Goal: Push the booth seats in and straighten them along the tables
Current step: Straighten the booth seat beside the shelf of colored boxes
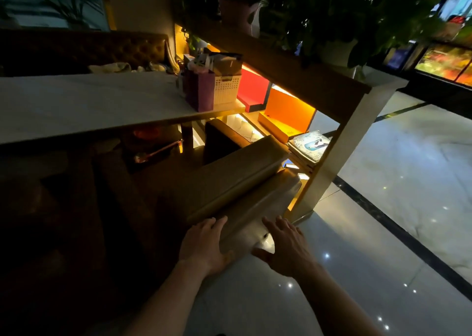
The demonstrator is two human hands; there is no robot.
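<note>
A brown padded booth seat (237,180) stands beside a long white-topped table (84,103), its backrest running away from me toward a shelf unit. My left hand (204,243) lies flat on the near end of the backrest, fingers spread. My right hand (286,246) is open with its palm against the seat's outer near corner. Neither hand grips anything. A second booth seat (84,49) with a tufted back stands on the far side of the table.
A purple gift bag (201,90) and a white basket (226,89) stand on the table's right end. A wooden shelf unit (327,93) with lit orange and red boxes and potted plants (332,11) borders the seat's far end. Glossy tiled floor (383,220) lies to the right.
</note>
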